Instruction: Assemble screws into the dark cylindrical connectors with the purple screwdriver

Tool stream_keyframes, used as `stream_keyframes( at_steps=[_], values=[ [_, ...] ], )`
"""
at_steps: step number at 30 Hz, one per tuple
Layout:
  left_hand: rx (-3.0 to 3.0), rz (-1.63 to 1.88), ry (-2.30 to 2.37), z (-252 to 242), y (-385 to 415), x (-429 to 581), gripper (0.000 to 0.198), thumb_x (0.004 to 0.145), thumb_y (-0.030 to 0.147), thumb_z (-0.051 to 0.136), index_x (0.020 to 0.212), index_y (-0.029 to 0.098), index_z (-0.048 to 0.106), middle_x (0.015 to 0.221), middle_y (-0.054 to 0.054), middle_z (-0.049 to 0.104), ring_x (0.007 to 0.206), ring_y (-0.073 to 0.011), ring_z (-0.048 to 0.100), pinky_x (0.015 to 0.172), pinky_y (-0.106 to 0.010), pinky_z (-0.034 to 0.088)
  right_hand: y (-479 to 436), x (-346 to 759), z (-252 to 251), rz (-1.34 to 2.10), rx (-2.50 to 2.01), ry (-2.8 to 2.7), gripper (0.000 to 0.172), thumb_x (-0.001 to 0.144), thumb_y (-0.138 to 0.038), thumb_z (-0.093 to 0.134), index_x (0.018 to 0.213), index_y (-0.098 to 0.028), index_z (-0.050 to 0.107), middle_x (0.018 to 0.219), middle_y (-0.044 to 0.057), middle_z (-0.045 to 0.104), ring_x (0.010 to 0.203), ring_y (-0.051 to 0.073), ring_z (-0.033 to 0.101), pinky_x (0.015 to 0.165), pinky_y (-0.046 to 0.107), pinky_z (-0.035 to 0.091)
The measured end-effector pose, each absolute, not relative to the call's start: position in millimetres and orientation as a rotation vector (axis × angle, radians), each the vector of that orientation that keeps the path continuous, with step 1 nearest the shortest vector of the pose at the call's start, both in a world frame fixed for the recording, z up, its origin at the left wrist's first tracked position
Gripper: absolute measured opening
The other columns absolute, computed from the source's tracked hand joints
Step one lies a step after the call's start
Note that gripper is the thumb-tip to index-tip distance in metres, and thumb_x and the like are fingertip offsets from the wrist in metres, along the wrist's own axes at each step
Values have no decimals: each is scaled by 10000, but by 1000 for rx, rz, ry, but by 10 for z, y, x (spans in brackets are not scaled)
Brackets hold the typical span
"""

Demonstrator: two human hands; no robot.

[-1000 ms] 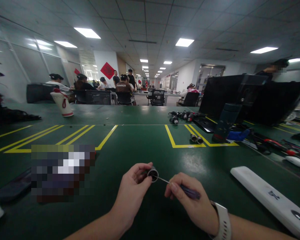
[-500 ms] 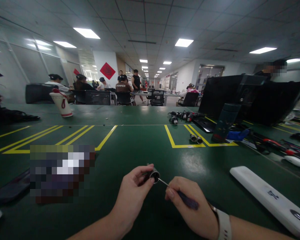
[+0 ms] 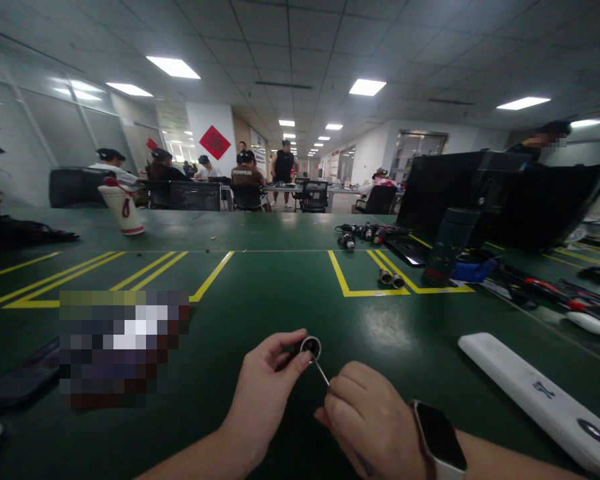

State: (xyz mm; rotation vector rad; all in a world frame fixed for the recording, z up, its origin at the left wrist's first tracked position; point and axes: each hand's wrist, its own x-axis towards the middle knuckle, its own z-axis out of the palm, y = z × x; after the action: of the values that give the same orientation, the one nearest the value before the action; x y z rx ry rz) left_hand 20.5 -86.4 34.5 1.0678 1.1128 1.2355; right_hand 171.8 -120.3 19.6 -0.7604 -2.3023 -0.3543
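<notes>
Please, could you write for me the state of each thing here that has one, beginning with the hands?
Left hand: pinching
Round metal part: held, open end showing
Right hand: closed on tool
Thin-shafted tool: held, tip at the opening, insertion unclear
Smartwatch: worn, screen dark
Two small metal parts: lying together
Dark bottle: upright
White cup: upright
Ceiling lights: lit

To the right of your right hand (image 3: 373, 413) you have a long white bar (image 3: 533, 392), farther beyond that hand a dark flask (image 3: 451, 241), left of your left hand (image 3: 267, 381) a flat dark slab (image 3: 23, 373), and well beyond that hand a red-trimmed white cup (image 3: 123, 210).
</notes>
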Motion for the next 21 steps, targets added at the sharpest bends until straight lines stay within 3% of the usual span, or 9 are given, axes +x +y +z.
stream_keyframes(
  at_steps=[9, 21],
  values=[
    [950, 1228, 1073, 414, -871, 191, 240, 614, 131, 731, 854, 132, 709, 840, -69, 743, 833, -211, 669, 755, -317, 539, -1129, 1757, 145, -389, -705, -2360, 259, 899, -114, 405, 705, -136, 575, 600, 53, 566, 562, 164, 460, 492, 303, 304],
    [925, 1211, 1061, 430, -877, 171, 263, 656, 136, 685, 918, 132, 706, 856, -67, 749, 806, -190, 670, 785, -312, 509, -1164, 1756, 197, -370, -657, -2299, 268, 889, -106, 423, 680, -127, 588, 558, 54, 563, 537, 159, 446, 470, 298, 294]
  ],
)
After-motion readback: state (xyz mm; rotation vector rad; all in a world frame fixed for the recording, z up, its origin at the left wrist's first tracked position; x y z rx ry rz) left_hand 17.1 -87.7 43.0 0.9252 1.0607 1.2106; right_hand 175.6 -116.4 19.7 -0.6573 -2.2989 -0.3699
